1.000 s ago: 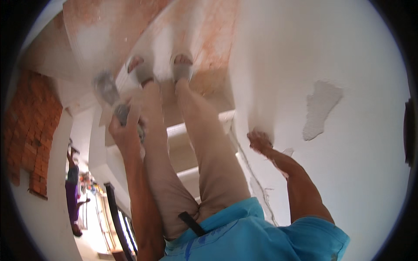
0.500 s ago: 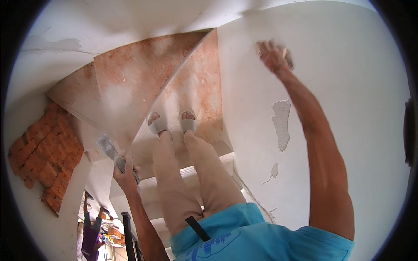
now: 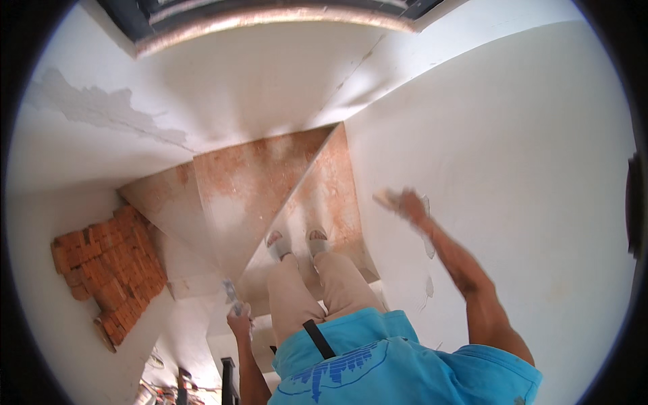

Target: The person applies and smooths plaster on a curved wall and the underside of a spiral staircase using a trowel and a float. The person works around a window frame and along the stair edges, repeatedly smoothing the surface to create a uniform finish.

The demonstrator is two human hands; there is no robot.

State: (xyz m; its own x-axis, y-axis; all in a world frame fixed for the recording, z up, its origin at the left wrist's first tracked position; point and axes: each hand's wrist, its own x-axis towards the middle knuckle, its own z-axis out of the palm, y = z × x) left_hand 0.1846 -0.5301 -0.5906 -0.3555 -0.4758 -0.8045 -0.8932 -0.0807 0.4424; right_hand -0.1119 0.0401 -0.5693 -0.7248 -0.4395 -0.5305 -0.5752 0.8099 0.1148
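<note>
My right hand (image 3: 411, 206) is raised at the white wall (image 3: 526, 169) on the right, closed around a flat, pale tan block (image 3: 386, 198) that points toward the left. Motion blurs both, so I cannot tell the block's exact kind or whether it touches the wall. Partly behind that hand lies a chipped patch (image 3: 430, 246) where the coating has come off. Low on the left, my left hand (image 3: 240, 320) grips a putty knife (image 3: 230, 290), its greyish, dusty blade tilted up and away from the wall.
I stand on dusty, reddish winder stairs (image 3: 250, 182). Exposed bricks (image 3: 111, 270) show in the left wall. A dark railing post (image 3: 228, 378) rises near my left forearm. At the top is a dark window frame (image 3: 270, 15). Cluttered things (image 3: 175, 391) lie below at lower left.
My right hand has swept down the wall with the block. The view has tilted up, showing the window frame. The putty knife stays in my left hand.
</note>
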